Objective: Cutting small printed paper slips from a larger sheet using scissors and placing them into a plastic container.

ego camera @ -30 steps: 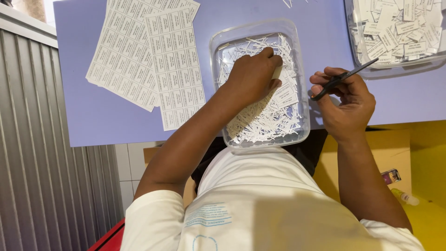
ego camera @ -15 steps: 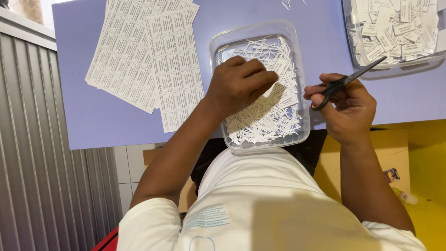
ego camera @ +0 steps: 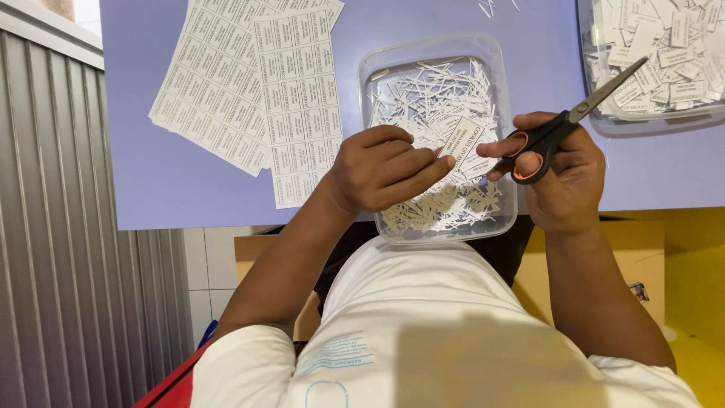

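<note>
My left hand (ego camera: pixel 381 168) pinches a small printed paper label (ego camera: pixel 462 138) at its fingertips, above a clear plastic tray (ego camera: pixel 434 53) full of thin white paper offcuts. My right hand (ego camera: pixel 563 177) grips black scissors with orange-lined handles (ego camera: pixel 563 128); their blades are closed and point up to the right. The right fingertips reach toward the label and lie close to it. Both hands hover over the near end of the tray.
Sheets of printed label grids (ego camera: pixel 253 83) lie on the lilac table (ego camera: pixel 151 181) at the left. A second clear container (ego camera: pixel 657 106) holding cut labels stands at the top right. A grey ribbed wall (ego camera: pixel 68 264) runs along the left; yellow surfaces (ego camera: pixel 691 272) lie below right.
My left hand has lifted out of the offcut tray and now holds a label. My right hand with the scissors has moved left toward it.
</note>
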